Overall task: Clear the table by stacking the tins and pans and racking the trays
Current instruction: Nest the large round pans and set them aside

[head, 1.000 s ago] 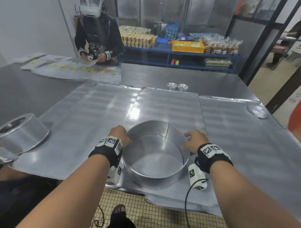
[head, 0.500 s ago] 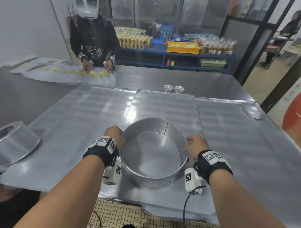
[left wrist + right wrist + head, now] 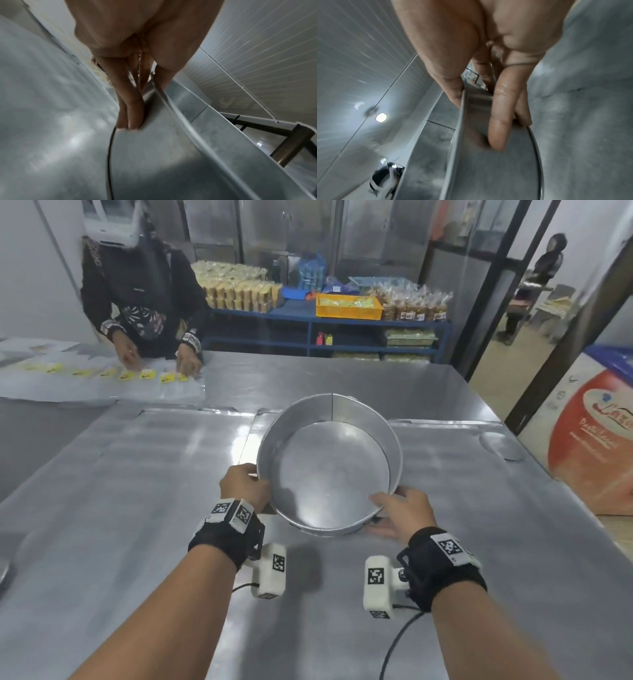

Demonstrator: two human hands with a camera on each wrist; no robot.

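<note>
While a second ago the round pan sat flat on the steel table between my wrists, it is now lifted clear and tipped, its far wall higher than the near rim, so I judge I am carrying it off to stack with the other tins. My left hand grips the wall on its side, thumb over the rim and inside, fingers flat down the outside. My right hand holds the near edge the same way, thumb on the inner face, fingers spread along the outer wall toward the base. Both wrists are level, forearms reaching forward either side of it.
</note>
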